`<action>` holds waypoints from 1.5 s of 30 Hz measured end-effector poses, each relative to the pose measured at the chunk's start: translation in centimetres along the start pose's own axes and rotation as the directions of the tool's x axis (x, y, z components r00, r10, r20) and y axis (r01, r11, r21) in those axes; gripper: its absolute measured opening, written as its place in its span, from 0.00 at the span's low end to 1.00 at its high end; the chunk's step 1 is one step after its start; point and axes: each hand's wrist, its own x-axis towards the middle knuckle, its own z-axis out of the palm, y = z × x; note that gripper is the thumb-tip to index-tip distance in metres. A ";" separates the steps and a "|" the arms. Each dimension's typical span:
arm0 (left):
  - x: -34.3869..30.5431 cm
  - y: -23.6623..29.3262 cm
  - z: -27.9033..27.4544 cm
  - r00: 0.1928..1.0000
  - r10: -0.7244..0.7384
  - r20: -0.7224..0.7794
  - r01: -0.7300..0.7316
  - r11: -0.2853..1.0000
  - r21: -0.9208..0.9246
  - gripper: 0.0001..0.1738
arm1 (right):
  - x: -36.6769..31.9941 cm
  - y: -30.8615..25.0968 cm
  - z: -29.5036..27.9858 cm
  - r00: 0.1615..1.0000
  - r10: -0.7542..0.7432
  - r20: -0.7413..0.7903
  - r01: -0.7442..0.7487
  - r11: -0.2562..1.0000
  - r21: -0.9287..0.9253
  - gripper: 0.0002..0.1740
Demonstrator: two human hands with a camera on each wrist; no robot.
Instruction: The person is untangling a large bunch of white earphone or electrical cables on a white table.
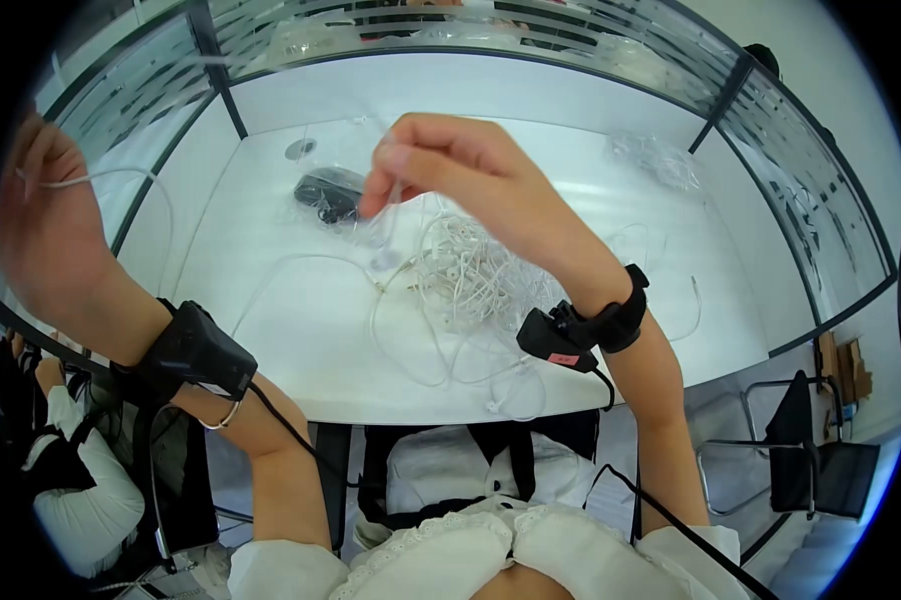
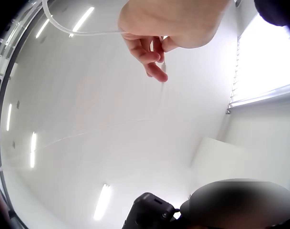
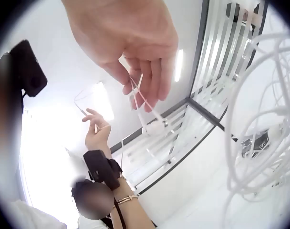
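My left hand point(image 1: 55, 220) is raised high at the far left of the head view, with a white cord point(image 1: 120, 172) pinched in its fingers. In the left wrist view that cord point(image 2: 87, 33) loops away from the hand, and a thin pale end shows below the fingertips. Over the desk, my right hand point(image 1: 470, 170) pinches thin white earphone wires between thumb and fingers. White earbuds point(image 3: 154, 128) dangle below those fingertips in the right wrist view. Beneath the right hand lies a tangled pile of white earphone cords point(image 1: 470, 265) on the white desk point(image 1: 300, 370).
A black item in clear plastic point(image 1: 330, 192) lies behind the pile, to its left. Crumpled clear plastic point(image 1: 655, 160) sits at the back right. Loose cord strands spread towards the desk's front edge. Partitions enclose the desk, and a black chair point(image 1: 820, 450) stands at right.
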 end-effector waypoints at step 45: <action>-1.6 -0.5 -0.4 0.985 0.168 0.027 0.003 -0.176 0.984 0.17 | 0.7 9.3 6.0 0.989 -0.085 -0.119 -0.053 0.553 -0.832 0.08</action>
